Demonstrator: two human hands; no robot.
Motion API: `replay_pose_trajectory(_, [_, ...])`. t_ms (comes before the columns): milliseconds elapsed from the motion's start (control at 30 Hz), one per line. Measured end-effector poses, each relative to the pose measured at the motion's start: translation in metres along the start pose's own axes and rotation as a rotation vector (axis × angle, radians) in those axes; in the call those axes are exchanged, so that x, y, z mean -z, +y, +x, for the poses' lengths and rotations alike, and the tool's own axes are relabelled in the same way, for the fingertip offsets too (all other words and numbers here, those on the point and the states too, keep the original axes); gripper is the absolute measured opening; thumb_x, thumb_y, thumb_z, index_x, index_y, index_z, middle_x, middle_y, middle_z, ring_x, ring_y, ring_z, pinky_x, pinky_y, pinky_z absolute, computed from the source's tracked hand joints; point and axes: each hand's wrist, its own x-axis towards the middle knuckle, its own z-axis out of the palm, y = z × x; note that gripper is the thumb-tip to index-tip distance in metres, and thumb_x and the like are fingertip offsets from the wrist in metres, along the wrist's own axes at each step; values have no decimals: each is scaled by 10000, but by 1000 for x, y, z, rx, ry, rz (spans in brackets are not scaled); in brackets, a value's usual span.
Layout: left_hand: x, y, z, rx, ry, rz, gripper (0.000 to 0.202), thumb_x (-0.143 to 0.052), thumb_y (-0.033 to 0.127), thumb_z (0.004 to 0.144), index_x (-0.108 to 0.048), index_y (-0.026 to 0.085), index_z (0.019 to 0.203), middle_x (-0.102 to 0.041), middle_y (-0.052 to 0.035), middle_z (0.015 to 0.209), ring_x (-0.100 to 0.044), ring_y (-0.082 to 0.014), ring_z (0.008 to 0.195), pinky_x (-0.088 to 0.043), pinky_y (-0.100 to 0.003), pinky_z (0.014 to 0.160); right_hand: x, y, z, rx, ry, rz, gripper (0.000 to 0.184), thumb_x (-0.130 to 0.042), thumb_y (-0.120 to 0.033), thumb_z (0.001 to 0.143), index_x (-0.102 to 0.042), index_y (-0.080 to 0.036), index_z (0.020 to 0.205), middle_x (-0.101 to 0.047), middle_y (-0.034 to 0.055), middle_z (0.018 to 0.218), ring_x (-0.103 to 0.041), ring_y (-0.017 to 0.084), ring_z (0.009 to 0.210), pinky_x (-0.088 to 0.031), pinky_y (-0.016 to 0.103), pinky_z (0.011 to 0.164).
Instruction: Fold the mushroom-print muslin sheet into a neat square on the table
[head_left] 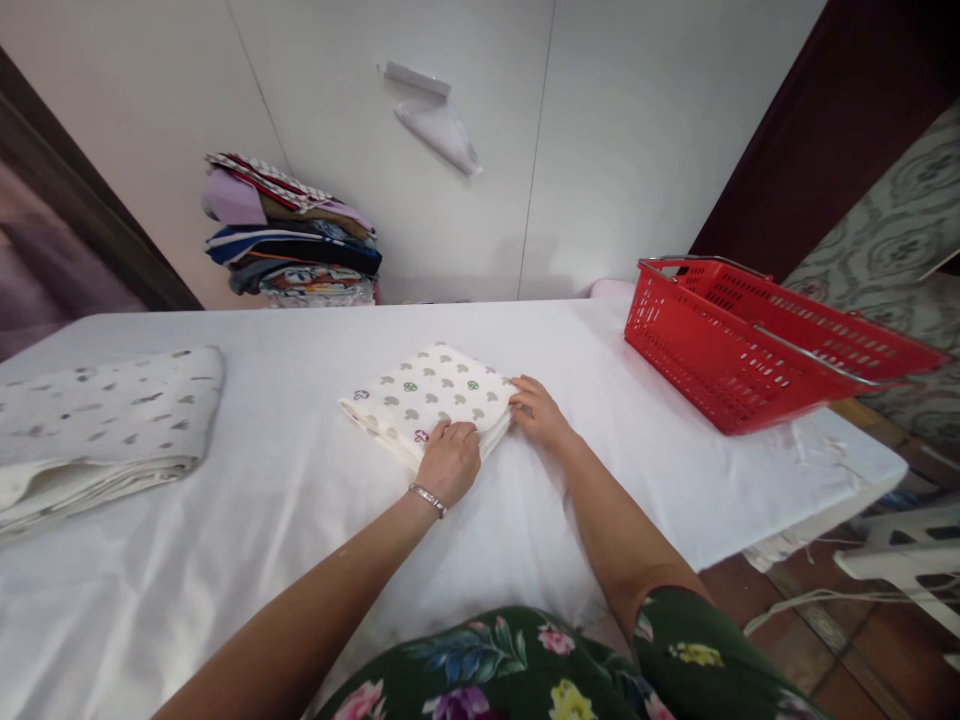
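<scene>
A folded cream cloth [440, 388] with grey, green and dark red motifs lies on the white-covered table [300, 400], one corner toward me. My left hand [450, 462], with a bracelet at the wrist, has its fingers curled over the cloth's near edge. At the right corner, my right hand [538, 410] grips the folded layers between thumb and fingers. Its thumb is mostly hidden. Farther left rests a larger folded white cloth [112, 410] with dark and grey marks, apart from both hands.
A red plastic basket [727, 350] with metal handles stands at the table's right end. Behind the table's far edge, a stack of folded clothes [292, 240] rises against the white wall. A white plastic stool [900, 555] is on the floor at right.
</scene>
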Motion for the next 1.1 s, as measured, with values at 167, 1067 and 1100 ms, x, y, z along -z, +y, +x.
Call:
replay_pose_trajectory(167, [0, -1, -1, 12, -1, -12, 158, -428, 115, 815, -580, 161, 806, -632, -100, 944, -577, -219, 903, -407, -411, 888, -3, -10, 2, 30, 37, -10, 260, -533, -119, 712, -608, -205, 945, -497, 75, 1313, -340, 218, 1302, -291, 443, 1075])
replay_pose_trajectory(1067, [31, -112, 44, 487, -199, -145, 478, -342, 469, 868, -500, 207, 1236, -441, -70, 1391, -382, -227, 1280, -303, -391, 1054, -14, -22, 2, 118, -81, -166, 175, -507, -188, 837, -678, -226, 840, -480, 73, 1347, -287, 276, 1334, -269, 525, 1036])
replay_pose_trajectory(1100, [28, -125, 45, 524, -257, -70, 522, -328, 490, 865, -463, 203, 1280, -370, -84, 1440, -299, -251, 1332, -236, -451, 1082, -13, -22, 1, 116, -79, -163, 179, -504, -187, 839, -678, -226, 841, -477, 73, 1350, -285, 276, 1335, -267, 525, 1038])
